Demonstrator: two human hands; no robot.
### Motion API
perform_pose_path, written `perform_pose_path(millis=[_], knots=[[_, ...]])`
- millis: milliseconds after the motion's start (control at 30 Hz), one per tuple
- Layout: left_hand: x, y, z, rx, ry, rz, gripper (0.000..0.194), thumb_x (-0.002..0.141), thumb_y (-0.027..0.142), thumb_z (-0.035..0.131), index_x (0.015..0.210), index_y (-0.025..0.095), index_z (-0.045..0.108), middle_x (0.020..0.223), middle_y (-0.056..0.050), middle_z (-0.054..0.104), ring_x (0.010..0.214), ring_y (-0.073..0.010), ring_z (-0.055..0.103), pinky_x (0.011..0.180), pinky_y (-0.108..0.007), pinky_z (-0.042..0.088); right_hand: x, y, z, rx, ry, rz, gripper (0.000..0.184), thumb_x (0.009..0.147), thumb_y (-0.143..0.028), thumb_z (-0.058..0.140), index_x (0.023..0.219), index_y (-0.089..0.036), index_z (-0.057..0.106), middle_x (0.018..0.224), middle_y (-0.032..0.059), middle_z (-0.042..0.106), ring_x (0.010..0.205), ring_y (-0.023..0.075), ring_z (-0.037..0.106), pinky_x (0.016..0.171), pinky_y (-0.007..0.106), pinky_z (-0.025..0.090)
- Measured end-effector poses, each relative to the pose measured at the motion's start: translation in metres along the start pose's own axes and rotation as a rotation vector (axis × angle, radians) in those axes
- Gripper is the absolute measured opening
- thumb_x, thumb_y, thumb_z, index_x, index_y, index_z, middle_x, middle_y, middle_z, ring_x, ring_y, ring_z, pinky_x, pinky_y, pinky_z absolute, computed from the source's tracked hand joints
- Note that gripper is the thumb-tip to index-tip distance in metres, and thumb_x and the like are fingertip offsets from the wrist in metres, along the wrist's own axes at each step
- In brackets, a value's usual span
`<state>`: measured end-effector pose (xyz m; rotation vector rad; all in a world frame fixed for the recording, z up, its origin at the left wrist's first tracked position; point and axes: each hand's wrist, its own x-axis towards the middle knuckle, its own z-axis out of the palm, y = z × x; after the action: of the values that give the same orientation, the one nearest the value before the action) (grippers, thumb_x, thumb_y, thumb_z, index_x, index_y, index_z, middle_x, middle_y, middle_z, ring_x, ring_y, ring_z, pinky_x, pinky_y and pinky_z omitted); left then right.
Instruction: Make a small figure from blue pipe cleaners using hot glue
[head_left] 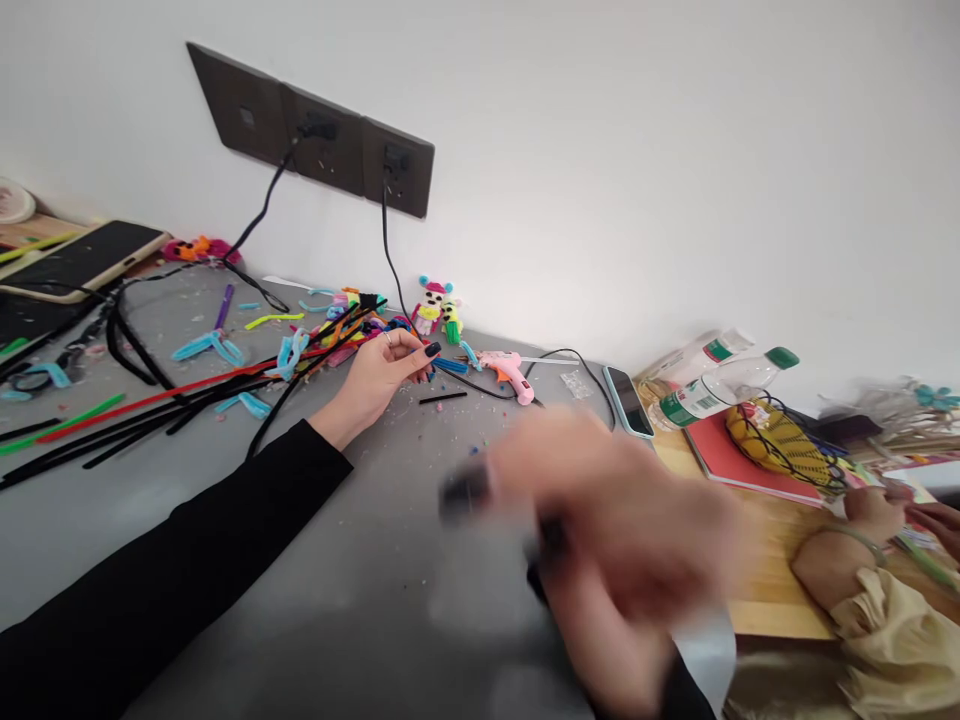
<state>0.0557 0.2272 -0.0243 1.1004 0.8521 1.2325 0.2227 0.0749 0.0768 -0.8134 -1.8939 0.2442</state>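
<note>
My left hand (381, 378) is over the grey table (360, 560), thumb and forefinger brought together beside short blue chenille-stem pieces (451, 366). Whatever lies between those fingertips is too small to make out. Close to the camera, my right hand (611, 510) is smeared by motion with its fingers curled, so its grip does not show. A short black stem piece (442, 398) lies between the hands. Beyond them rests a pink glue gun (510, 375). Two small fuzzy dolls (433, 305) stand against the wall. Long black chenille stems (187, 408) and a red one (161, 402) spread leftward.
Cords run from a dark wall socket panel (322, 135). A tablet-like device (82, 258) is at far left. At right are a phone (628, 402), plastic bottles (694, 398), a red book (731, 460) and a yellow netted item (780, 445). Another person's hand (874, 510) works there.
</note>
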Motion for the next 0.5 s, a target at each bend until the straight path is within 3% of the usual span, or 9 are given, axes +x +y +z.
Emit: perform_pose_path(millis=[133,233,333,500], knots=[[-0.002,0.003,0.001,0.076,-0.027,0.027,0.056,0.055,0.059,0.097,0.071,0.020,0.059,0.058,0.002,0.064,0.053,-0.0132,0.061,0.053,-0.025,0.048,0.004,0.070,0.019,-0.096,0.143,0.147,0.032,0.098,-0.012,0.050,0.121,-0.028,0.065,0.114,0.0069,0.072,0.105,0.0224,0.072,0.096,0.042,0.059],[-0.005,0.005,0.003,0.137,-0.065,0.047,0.056,0.058,0.062,0.094,0.072,0.020,0.059,0.059,0.001,0.064,0.054,-0.0145,0.062,0.055,-0.026,0.051,-0.008,0.111,0.034,-0.067,0.002,0.304,0.023,0.097,-0.026,0.064,0.120,-0.023,0.068,0.111,0.0082,0.075,0.094,0.0200,0.071,0.090,0.038,0.060],[-0.008,0.007,0.004,0.173,-0.111,0.056,0.054,0.060,0.060,0.093,0.074,0.020,0.060,0.061,0.001,0.064,0.056,-0.0154,0.063,0.056,-0.027,0.053,-0.021,0.124,0.044,0.042,-0.031,0.367,0.019,0.097,-0.028,0.063,0.113,-0.022,0.073,0.111,0.0079,0.078,0.095,0.0196,0.073,0.091,0.036,0.062],[-0.010,0.004,0.004,0.270,-0.207,0.090,0.046,0.075,0.061,0.084,0.085,0.019,0.067,0.072,-0.002,0.071,0.064,-0.0180,0.068,0.061,-0.029,0.058,-0.028,0.128,0.046,0.265,0.054,0.590,0.021,0.096,-0.042,0.068,0.106,-0.025,0.077,0.108,0.0076,0.079,0.089,0.0220,0.075,0.087,0.042,0.066]])
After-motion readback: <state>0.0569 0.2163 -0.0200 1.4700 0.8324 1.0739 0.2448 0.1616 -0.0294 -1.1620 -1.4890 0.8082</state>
